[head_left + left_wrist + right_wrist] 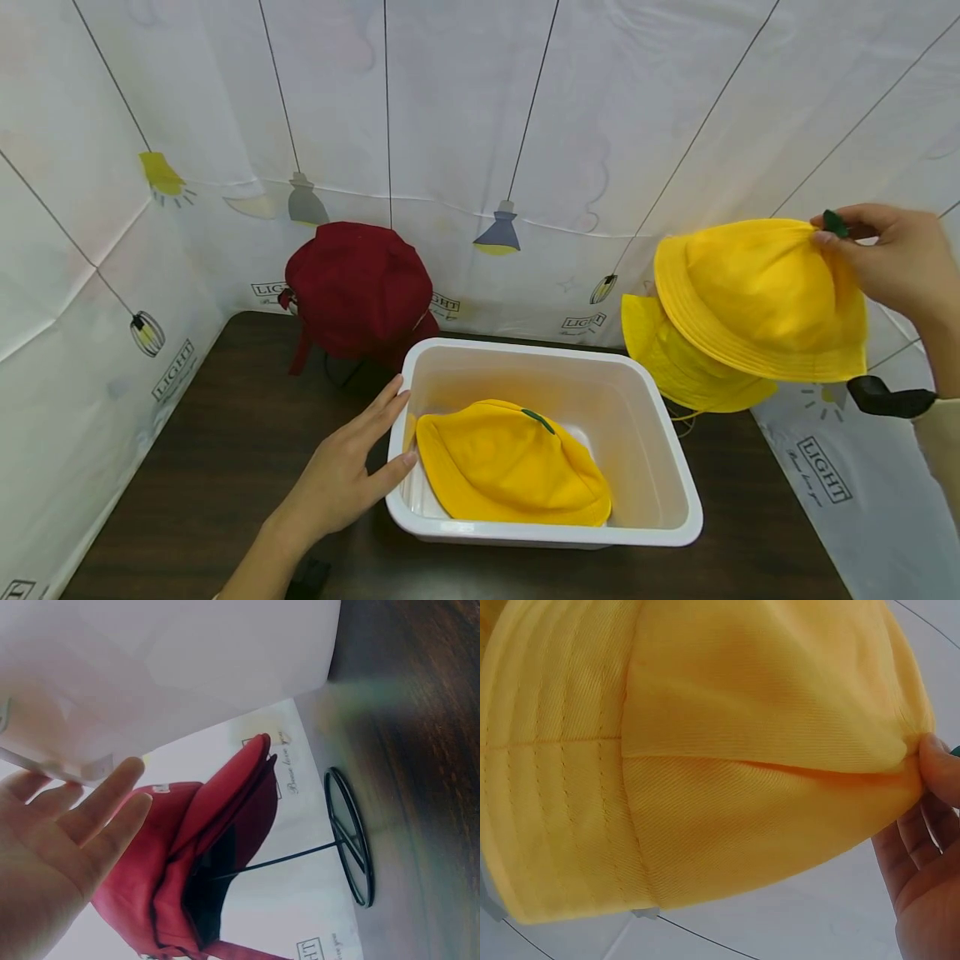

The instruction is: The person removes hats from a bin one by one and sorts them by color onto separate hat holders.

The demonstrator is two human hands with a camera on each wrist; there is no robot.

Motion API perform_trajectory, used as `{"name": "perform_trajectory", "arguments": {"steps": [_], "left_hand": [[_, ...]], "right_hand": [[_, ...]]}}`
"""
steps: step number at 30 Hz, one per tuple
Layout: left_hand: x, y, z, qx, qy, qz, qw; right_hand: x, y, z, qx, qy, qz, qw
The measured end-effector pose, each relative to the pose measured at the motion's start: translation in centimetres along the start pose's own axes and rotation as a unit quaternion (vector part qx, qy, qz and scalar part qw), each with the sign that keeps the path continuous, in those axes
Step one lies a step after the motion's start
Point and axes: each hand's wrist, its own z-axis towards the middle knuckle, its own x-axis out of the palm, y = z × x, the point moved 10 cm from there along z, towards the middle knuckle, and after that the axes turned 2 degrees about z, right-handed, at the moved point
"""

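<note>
My right hand [892,250] pinches a yellow bucket hat [757,300] by the top of its crown, beside a small green leaf-shaped tab. The right wrist view has the stitched brim and the gathered crown tip between thumb and fingers [937,772]. Behind and below it is a second yellow hat [675,358], partly covered. A white plastic bin [547,533] holds another yellow hat [510,467], lying on its side with a green tab. My left hand [337,475] rests on the bin's left rim, fingers extended; the left wrist view has it at the rim too.
A dark red cap [360,292] sits on a black wire stand [349,840] at the back left, close to the bin. White printed cloth [465,100] walls in the dark wooden table [202,467] at the back and sides.
</note>
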Motion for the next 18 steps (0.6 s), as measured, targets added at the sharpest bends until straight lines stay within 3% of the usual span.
{"name": "perform_trajectory", "arguments": {"steps": [18], "left_hand": [[0.1,0.1,0.1,-0.009,0.006,0.006,0.9999]], "right_hand": [[4.2,-1.8,-0.5,0.010,0.061,-0.003,0.9981]]}}
